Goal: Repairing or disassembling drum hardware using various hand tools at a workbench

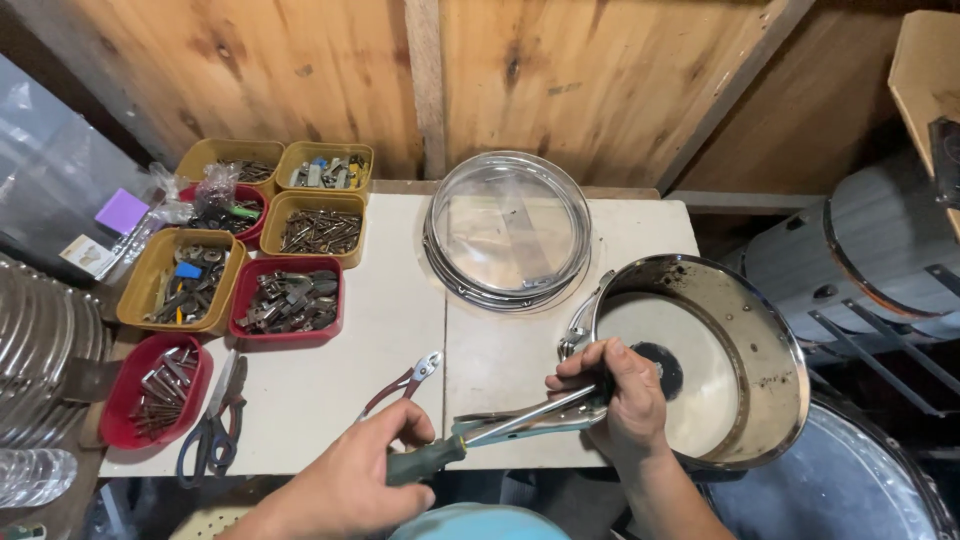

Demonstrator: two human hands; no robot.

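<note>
**Driving a screwdriver into a drum shell**

Gripping the green-and-black handle of a screwdriver [470, 435], the left hand [355, 480] has its fingers wrapped tight around it; the long metal shaft runs up and right to the near rim of a chrome snare drum shell [760, 340], which lies at the right edge of the white table [390, 330]; the right hand [620, 390] rests on that rim, fingers curled around the shaft's far end. Red-handled pliers [405, 382] lie just beside the left hand; chrome drum hoops [508, 232] are stacked further back; trays of screws and hardware [290, 300] sit at the left, with scissors [215, 425] near the front edge.
</note>
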